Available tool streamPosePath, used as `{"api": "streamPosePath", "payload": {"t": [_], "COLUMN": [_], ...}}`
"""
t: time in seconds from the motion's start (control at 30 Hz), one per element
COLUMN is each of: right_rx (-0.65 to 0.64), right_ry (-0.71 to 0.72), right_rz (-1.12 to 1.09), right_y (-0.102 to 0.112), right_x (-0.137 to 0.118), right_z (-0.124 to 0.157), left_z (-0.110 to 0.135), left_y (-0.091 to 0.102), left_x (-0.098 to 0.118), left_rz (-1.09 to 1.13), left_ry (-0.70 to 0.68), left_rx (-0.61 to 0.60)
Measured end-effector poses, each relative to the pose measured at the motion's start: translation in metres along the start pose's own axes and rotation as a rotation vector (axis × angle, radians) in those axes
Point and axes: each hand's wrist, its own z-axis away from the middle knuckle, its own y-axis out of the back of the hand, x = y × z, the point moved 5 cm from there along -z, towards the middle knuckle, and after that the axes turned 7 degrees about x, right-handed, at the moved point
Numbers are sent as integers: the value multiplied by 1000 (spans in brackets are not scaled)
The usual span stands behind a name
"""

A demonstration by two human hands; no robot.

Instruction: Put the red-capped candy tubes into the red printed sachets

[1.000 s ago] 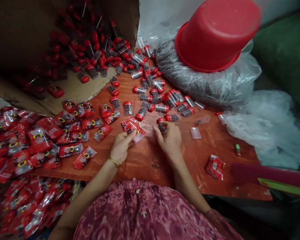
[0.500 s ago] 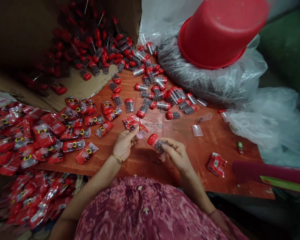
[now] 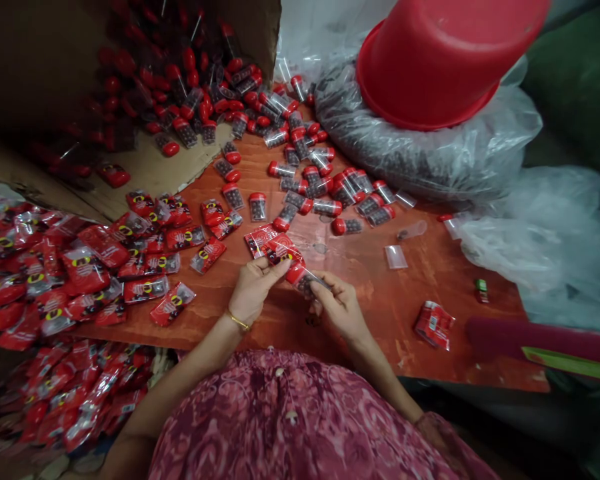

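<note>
One red printed sachet (image 3: 284,245) is pinched in the left hand (image 3: 253,291); the right hand (image 3: 344,307) grips a red-capped clear tube (image 3: 306,285) of dark balls, cap end at the sachet, above the table (image 3: 445,267). Loose tubes (image 3: 326,208) lie beyond, more sachets (image 3: 86,269) leftward, an upturned red tub (image 3: 440,67) farther back.

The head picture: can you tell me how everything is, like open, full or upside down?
Left hand: closed on a red packet
Red packet: pinched, can't tell if open
Right hand: closed on a bottle
Bottle: tilted, red cap on, dark balls inside
Loose bottles: red caps on
Pile of packets: heaped up
Bucket: upside down
Big bag: bulging
Box: open, bottles inside
</note>
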Motion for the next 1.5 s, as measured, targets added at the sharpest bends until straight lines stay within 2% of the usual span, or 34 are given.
{"api": "streamPosePath", "payload": {"t": [0.17,0.3,0.4,0.47,0.53,0.6,0.63,0.77,0.9,1.03,1.1,1.27,1.4,1.5], "right_rx": [-18,94,23,-28,46,152,158,-37,21,-72,-63,59,17,28], "right_ry": [45,128,35,-32,8,115,147,135,192,57,32,92,85,180], "right_rz": [2,78,-21,-97,-112,-83,-70,-61,-58,-220,-269,-199,-175,-76], "right_y": [-3,-3,-12,-19,-20,-18,-19,-29,-27,-31,-28,-20,-28,-29], "right_x": [10,14,18,21,20,18,17,18,15,21,22,16,20,22], "right_z": [-1,-2,-3,-5,-8,-10,-11,-14,-17,-16,-14,-14,-22,-30], "left_z": [-3,-3,-3,-2,-1,-2,-3,-9,-13,-13,-12,-6,-3,0], "left_y": [0,-1,-3,-8,-12,-12,-11,-5,-5,-11,-12,-20,-16,-5], "left_x": [-7,-10,-11,-14,-16,-15,-14,-10,-8,-8,-7,-14,-21,-25], "left_rz": [88,117,143,148,175,208,212,112,76,71,111,105,104,106], "left_ry": [27,33,36,65,77,46,22,-29,-45,28,25,48,132,229], "left_rx": [25,29,24,-24,-67,-78,-77,-72,-25,-39,-33,-158,-157,-161]}}
